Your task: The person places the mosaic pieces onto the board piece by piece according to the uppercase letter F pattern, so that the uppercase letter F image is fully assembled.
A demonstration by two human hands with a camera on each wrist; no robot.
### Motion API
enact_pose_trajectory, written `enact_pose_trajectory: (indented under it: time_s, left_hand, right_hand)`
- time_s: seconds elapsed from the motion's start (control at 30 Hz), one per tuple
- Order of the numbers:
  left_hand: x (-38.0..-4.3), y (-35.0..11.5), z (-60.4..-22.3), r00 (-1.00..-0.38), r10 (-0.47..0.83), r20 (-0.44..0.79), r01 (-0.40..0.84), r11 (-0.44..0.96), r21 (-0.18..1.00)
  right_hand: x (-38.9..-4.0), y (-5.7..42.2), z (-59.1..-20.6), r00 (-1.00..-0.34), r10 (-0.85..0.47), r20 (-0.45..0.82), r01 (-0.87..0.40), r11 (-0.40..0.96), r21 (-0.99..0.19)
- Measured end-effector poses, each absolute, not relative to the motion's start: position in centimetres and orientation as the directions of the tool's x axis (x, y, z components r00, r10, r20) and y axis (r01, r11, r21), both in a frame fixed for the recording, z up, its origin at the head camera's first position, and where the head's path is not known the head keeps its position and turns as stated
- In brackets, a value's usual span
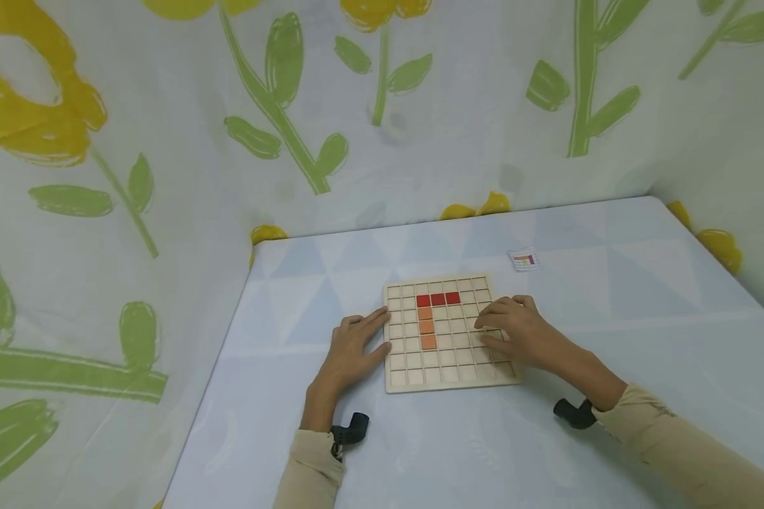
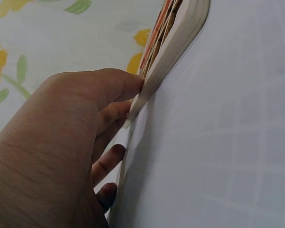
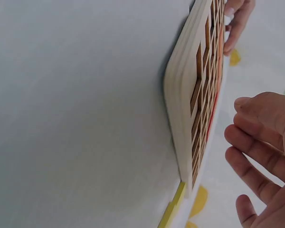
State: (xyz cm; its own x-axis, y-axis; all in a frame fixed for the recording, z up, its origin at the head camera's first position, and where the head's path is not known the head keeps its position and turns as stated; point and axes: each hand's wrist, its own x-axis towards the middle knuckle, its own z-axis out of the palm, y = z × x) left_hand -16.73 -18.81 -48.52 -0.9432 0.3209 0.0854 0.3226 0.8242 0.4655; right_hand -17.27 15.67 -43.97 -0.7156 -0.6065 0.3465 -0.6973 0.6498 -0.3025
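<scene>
A square wooden grid board (image 1: 448, 359) lies on the table. Three red tiles (image 1: 438, 299) sit side by side in one of its upper rows. Below the leftmost red one, three orange tiles (image 1: 426, 326) run down a column. My left hand (image 1: 349, 355) rests at the board's left edge, thumb and fingertips touching its side, as the left wrist view also shows. Over the board's right part hovers my right hand (image 1: 516, 329), its fingers loosely bent. In the right wrist view the right hand's fingers (image 3: 256, 142) are spread apart with nothing between them.
A small card (image 1: 523, 259) with a coloured grid pattern lies beyond the board to the right. A flowered curtain (image 1: 420, 162) hangs behind the table (image 1: 280, 424). Black wrist devices (image 1: 351, 429) are strapped on both arms. A yellow strip (image 3: 172, 206) shows beside the board's corner.
</scene>
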Motion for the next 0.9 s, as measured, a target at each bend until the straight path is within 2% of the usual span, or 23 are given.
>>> enact_pose_trajectory:
  time_s: [0.43,0.67,0.9]
  left_hand:
    - [-16.5,-18.7,-48.4,-0.941,0.325,0.095,0.328,0.807,0.49]
    - [-16.4,-18.8,-48.4,-0.942,0.317,0.114,0.33,0.805,0.492]
    - [-16.5,-18.9,-48.5,-0.945,0.313,0.097,0.319,0.809,0.493]
  right_hand:
    - [-16.0,19.9,-44.3,-0.771,-0.536,0.345,-0.63,0.721,-0.289]
    - [-15.6,21.6,-44.8,-0.778,-0.516,0.358,-0.617,0.735,-0.282]
    - [-15.0,22.6,-44.5,-0.816,-0.488,0.311,-0.571,0.765,-0.297]
